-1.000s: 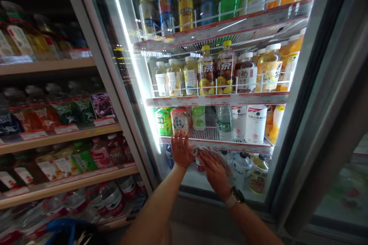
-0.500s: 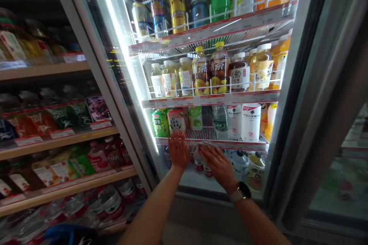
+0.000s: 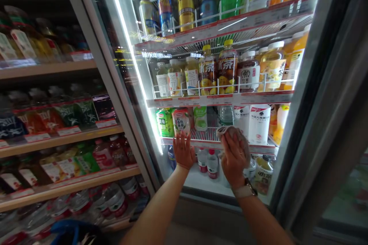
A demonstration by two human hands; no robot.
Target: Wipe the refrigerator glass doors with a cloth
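Note:
My left hand (image 3: 184, 150) is open, fingers spread, and seems to lie flat against the glass door (image 3: 201, 179) of a lit drinks fridge. Behind its fingertips stands a red drink carton (image 3: 181, 120). In my right hand (image 3: 233, 157) is a crumpled greyish cloth (image 3: 243, 143), which bulges out beyond the fingers and appears pressed to the same glass. A watch is on my right wrist. Behind the cloth, a clear bottle with a green label (image 3: 226, 115) is partly covered, and white packages (image 3: 259, 122) stand to its right.
Left of the door frame, wooden shelves (image 3: 71, 132) hold several rows of bottles. Inside the fridge, wire-railed shelves (image 3: 224, 99) carry cans and bottles. A dark door edge (image 3: 309, 107) rises on the right. Something blue (image 3: 65, 231) sits at the bottom left.
My right hand has moved right across the glass with the cloth, turning more upright. The left hand stays spread in front of the red carton. The view has shifted slightly.

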